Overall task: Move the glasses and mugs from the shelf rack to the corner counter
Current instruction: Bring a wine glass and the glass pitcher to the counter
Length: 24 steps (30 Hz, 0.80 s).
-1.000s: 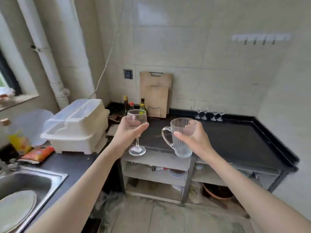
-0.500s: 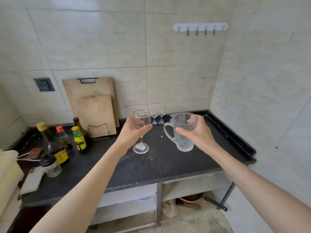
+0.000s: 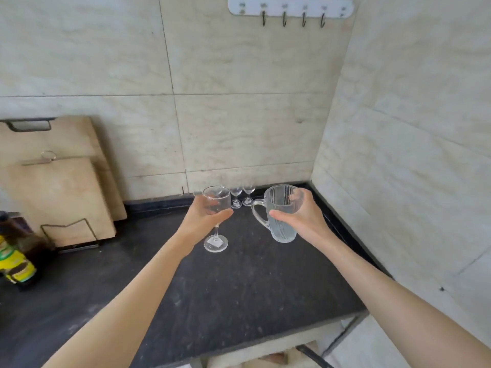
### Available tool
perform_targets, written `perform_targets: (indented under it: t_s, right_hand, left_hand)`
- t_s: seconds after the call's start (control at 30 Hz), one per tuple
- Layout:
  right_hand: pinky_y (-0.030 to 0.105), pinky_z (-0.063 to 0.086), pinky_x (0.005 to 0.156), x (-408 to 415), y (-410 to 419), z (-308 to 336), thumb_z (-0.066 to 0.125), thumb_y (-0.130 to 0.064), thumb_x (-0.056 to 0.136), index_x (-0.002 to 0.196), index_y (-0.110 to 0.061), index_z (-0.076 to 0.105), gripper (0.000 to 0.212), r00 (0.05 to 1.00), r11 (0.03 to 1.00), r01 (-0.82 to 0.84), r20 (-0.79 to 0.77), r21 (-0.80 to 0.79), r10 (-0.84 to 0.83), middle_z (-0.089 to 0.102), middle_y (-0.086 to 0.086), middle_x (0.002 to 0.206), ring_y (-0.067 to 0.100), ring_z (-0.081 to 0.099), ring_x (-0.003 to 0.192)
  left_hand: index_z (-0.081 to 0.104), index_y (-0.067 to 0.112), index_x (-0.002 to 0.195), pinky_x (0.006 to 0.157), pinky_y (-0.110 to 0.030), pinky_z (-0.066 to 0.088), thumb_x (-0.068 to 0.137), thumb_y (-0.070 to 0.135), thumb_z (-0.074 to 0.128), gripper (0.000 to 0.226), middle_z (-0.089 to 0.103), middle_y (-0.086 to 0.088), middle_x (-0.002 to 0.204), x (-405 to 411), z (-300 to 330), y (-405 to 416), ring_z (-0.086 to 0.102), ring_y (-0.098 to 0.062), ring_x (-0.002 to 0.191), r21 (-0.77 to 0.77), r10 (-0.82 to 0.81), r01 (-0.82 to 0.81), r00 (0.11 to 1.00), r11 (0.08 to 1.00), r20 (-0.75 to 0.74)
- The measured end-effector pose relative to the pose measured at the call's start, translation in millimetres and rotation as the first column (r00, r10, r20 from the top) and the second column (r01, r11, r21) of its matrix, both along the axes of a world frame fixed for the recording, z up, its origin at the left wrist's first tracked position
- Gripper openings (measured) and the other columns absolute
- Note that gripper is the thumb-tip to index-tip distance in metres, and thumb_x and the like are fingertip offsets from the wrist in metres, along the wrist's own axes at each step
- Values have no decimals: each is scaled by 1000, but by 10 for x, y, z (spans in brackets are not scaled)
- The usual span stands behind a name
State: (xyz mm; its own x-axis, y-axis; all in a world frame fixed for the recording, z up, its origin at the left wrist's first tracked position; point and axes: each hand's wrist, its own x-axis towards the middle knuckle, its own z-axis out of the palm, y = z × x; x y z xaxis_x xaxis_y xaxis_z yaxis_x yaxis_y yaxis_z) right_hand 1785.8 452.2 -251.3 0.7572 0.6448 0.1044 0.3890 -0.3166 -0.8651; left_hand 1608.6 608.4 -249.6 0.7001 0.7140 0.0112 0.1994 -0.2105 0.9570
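Near the middle of the frame, the left hand [image 3: 199, 221] is wrapping its grip around the bowl of a stemmed wine glass [image 3: 216, 217], thumb in front and fingers behind. The glass is standing almost upright in the air, its long axis running top to bottom with the rim up and the round foot down; the foot, carrying a small white label, is hanging over the dark table [image 3: 239, 288], though whether it is touching the surface is hard to tell. Just to the right, the right hand [image 3: 305, 219] is closing its grip around the body of a ribbed clear glass mug [image 3: 280, 216]. The mug is also sitting upright, mouth up, base slightly toward the camera, with its handle pointing left toward the wine glass. Behind and between them, two small stemmed glasses [image 3: 241, 196] are standing upright against the tiled wall at the back of the table. Wooden cutting boards [image 3: 58, 187] are leaning at the left of the frame, and a yellow-labelled bottle [image 3: 16, 261] is showing at the left edge.
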Motion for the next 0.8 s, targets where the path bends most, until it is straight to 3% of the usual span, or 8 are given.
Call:
perform_targets:
  t_s: [0.07, 0.13, 0.27, 0.33, 0.43, 0.57, 0.73, 0.8]
  right_hand:
    - [25, 35, 82, 343, 93, -13, 80, -39, 62, 122, -19, 39, 76, 1000, 999, -13, 15, -30, 14, 48, -8, 115, 13, 50, 107]
    - [26, 35, 85, 654, 175, -1, 81, -36, 62, 126, -16, 37, 80, 1000, 998, -18, 14, -55, 19, 49, -5, 120, 16, 50, 112]
    - [25, 35, 87, 1168, 351, 10, 81, -36, 62, 134, -17, 34, 88, 1000, 995, -15, -5, -98, 15, 50, -1, 133, 17, 49, 116]
    - [25, 35, 88, 1385, 452, -16, 81, -36, 63, 134, -17, 33, 88, 1000, 995, 0, -5, -102, -1, 50, 0, 133, 18, 49, 118]
    - [26, 36, 87, 1656, 601, -131, 81, -36, 64, 133, -16, 35, 85, 999, 994, 21, -39, -110, -26, 50, 1, 132, 19, 50, 116]
    - [25, 36, 86, 1936, 807, -391, 81, -34, 64, 132, -16, 36, 83, 998, 988, 24, -58, -150, -33, 51, -1, 130, 15, 50, 114]
    - [26, 43, 89, 2293, 1035, -778, 83, -20, 59, 123, -14, 44, 75, 991, 989, -1, -129, -148, -18, 52, 2, 124, 15, 51, 114]
    - [18, 44, 82, 2457, 1112, -944, 84, -19, 58, 118, -16, 46, 71, 989, 989, -10, -150, -146, -12, 53, -3, 118, 12, 52, 109]
  left_hand:
    - [54, 22, 112, 80, -29, 48, 75, 25, 74, 42, 65, -1, 102, 363, -82, 43, 63, -14, 91, -25, 5, -5, 999, 1000, -33]
    - [51, 15, 119, 86, -32, 48, 75, 24, 75, 51, 62, -4, 110, 672, -127, 75, 62, -17, 98, -39, 2, -4, 998, 999, -64]
    - [53, 30, 87, 60, -11, 44, 74, 21, 76, 28, 66, 13, 75, 1197, -138, 281, 55, -1, 70, 14, 28, -27, 997, 1000, -65]
    - [49, 22, 103, 58, -10, 41, 74, 25, 77, 41, 65, 2, 95, 1450, -151, 432, 55, -3, 77, 24, 32, -30, 996, 999, -82]
    - [40, 16, 125, 68, -18, 41, 74, 31, 76, 64, 54, -7, 121, 1772, -282, 640, 56, -13, 97, 7, 14, -13, 990, 1000, -138]
    - [44, 17, 122, 58, -13, 37, 73, 33, 76, 61, 55, -2, 113, 2115, -597, 865, 54, 0, 83, -7, -15, 14, 981, 1000, -195]
    - [48, 21, 121, 67, -19, 35, 73, 29, 77, 57, 53, 10, 99, 2464, -1006, 1011, 50, -4, 83, -26, -2, -6, 963, 1000, -271]
    - [46, 16, 127, 75, -21, 36, 73, 27, 77, 63, 55, 13, 100, 2609, -1167, 1044, 49, -7, 88, -50, 19, -36, 953, 998, -303]
